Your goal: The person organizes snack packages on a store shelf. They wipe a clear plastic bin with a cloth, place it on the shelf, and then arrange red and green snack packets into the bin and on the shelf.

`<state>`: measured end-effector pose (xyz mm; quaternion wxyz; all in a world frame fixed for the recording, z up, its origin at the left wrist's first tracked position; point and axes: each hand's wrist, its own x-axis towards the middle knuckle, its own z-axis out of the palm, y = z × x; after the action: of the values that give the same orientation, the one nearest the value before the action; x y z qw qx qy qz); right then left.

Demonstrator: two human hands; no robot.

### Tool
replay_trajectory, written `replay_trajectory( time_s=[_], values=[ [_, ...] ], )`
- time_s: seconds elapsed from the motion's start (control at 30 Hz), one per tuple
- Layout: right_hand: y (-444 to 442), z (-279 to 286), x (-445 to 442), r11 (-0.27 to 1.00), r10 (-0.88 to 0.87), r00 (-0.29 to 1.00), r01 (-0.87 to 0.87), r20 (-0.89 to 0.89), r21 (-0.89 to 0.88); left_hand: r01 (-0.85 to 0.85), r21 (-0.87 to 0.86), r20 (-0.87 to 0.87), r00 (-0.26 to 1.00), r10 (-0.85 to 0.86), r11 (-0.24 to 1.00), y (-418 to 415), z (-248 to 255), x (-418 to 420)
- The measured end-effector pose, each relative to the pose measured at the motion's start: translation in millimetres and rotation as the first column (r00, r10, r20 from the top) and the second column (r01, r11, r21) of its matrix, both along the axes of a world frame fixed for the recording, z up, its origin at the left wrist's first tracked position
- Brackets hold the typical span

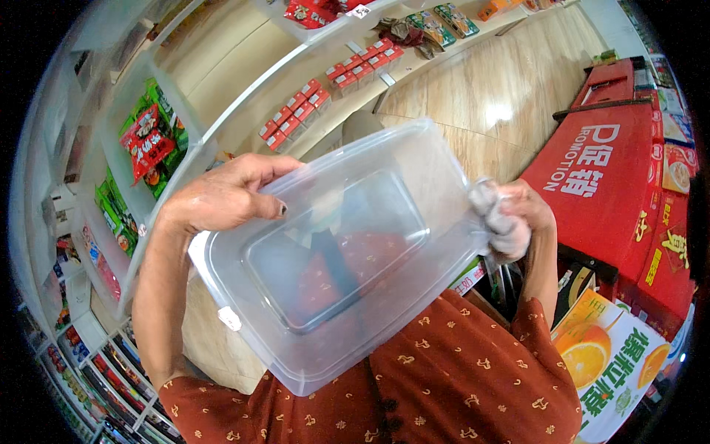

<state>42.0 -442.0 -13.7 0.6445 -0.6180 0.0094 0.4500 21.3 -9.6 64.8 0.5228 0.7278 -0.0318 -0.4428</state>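
Observation:
A clear plastic storage bin is held tilted in front of my chest, with nothing visible inside it. My left hand grips its rim on the left side, thumb lying over the inner wall. On the other end, my right hand clutches a greyish-white cloth, pressed against the bin's short side. The cloth and right fingers look blurred. A small white price sticker is stuck near the bin's lower left edge.
Beyond the bin runs a white shelf carrying rows of small red boxes. Clear bins of snack packets line the left. A red promotion display and a carton printed with oranges stand at right. Tiled floor shows between.

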Motion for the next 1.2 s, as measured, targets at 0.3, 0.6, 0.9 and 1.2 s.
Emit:
replay_trajectory(
  time_s=[0.3,0.6,0.9,1.2],
  values=[
    [14,-41,18,0.666,-0.53,0.759,0.648,-0.377,0.37,-0.051,-0.012,-0.023,0.998,0.05,0.999,-15,11,10],
    [78,-50,55,0.482,-0.27,0.89,0.456,-0.368,0.748,-0.048,-0.107,-0.1,0.994,0.037,0.993,-12,-5,11],
    [64,-38,-14,0.736,-0.495,0.804,0.589,-0.329,0.334,-0.155,-0.062,-0.121,0.982,0.147,0.986,13,-10,-9],
    [72,-23,5,0.523,-0.542,0.796,0.57,-0.269,0.633,-0.146,-0.036,-0.171,0.976,0.137,0.989,26,-35,1]
  ],
)
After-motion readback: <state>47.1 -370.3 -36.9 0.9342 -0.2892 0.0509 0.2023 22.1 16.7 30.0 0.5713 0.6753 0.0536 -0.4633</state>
